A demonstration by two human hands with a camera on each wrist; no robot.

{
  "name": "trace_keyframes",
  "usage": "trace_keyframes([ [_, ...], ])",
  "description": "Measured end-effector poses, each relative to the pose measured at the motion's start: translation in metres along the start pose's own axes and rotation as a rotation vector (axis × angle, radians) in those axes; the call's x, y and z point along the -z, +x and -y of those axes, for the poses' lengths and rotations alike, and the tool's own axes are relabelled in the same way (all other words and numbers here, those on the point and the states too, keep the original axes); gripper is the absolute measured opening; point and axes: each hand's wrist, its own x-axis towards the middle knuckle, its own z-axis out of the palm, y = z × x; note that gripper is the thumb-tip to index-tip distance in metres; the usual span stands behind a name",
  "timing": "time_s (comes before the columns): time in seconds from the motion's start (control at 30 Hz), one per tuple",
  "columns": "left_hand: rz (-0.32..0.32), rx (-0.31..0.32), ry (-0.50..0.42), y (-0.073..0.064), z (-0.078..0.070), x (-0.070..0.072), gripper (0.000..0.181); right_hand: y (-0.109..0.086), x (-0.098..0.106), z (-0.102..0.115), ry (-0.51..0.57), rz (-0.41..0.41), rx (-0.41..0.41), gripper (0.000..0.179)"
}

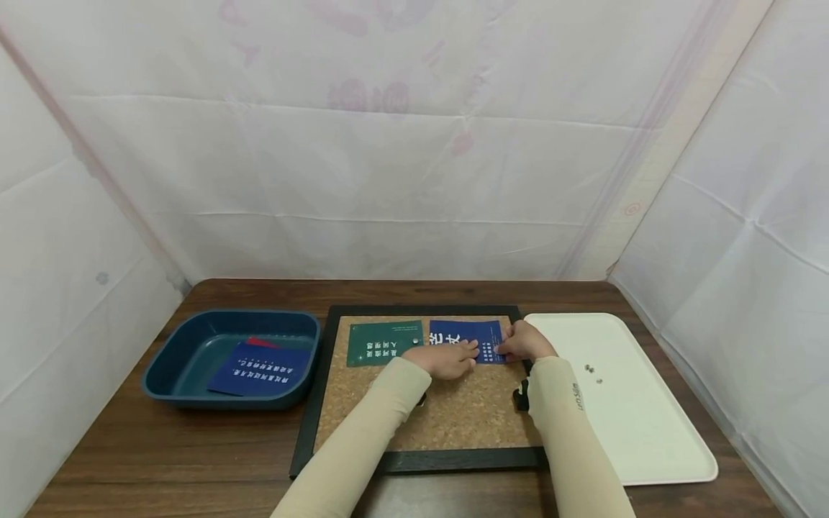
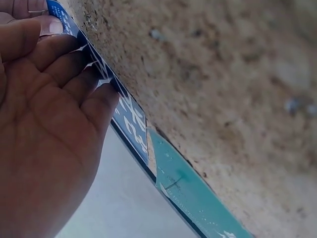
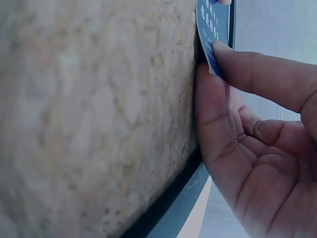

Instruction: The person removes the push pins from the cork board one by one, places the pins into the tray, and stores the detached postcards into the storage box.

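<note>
A dark blue card (image 1: 461, 329) with white characters lies on the upper right of a black-framed corkboard (image 1: 479, 421). My right hand (image 1: 526, 341) pinches its right edge; in the right wrist view the thumb is on top and the index finger beneath the corner (image 3: 214, 67). Across the card's lower part, my left hand (image 1: 443, 360) rests with its fingers extended, fingertips touching the surface. To the left, a green card (image 1: 382, 344) with white characters lies on the cork. A small shiny pin head (image 1: 416, 341) shows at its right side.
A teal bin (image 1: 162, 381) at left holds several cards, among them a blue one (image 1: 259, 368) and a red one (image 1: 260, 342). On the right, a white tray (image 1: 648, 424) carries several tiny metallic pieces (image 1: 591, 369). White sheeting (image 1: 401, 180) surrounds the wooden table (image 1: 162, 460).
</note>
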Motion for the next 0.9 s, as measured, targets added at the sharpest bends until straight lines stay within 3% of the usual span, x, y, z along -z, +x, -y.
trace_keyframes([
  [0.2, -0.018, -0.017, -0.007, 0.000, 0.000, 0.000, 0.047, -0.001, 0.001, 0.000, -0.002, -0.004, -0.011, 0.010],
  [0.47, -0.087, -0.025, -0.025, -0.004, 0.003, 0.001, 0.046, 0.001, -0.001, -0.001, 0.010, -0.006, -0.025, 0.010],
  [0.9, -0.237, -0.018, -0.106, -0.033, 0.019, 0.022, 0.048, 0.002, -0.001, -0.002, 0.057, 0.005, -0.025, 0.012],
])
